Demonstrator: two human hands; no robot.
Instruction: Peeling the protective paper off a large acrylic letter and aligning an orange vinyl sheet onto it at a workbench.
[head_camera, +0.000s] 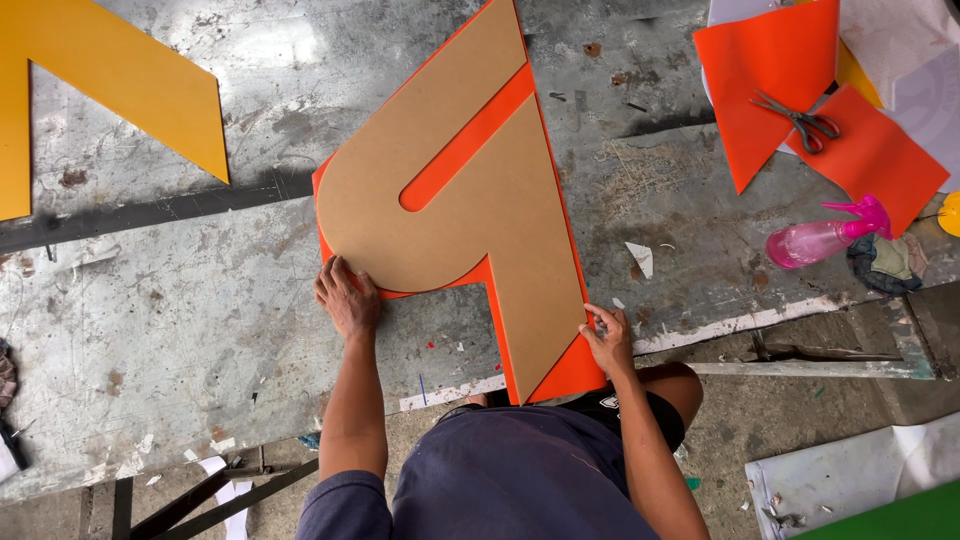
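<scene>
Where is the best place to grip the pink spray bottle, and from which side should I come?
Probably around the body of the spray bottle, coming from above. It lies on its side on the table, so the round body faces up and is bare. The trigger head points right, close to a crumpled cloth, so that end is more crowded and awkward in shape.

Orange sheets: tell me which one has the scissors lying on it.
The orange sheet at the top right, right of the scissors. The other orange sheet lies under the brown cutout between both hands.
</scene>
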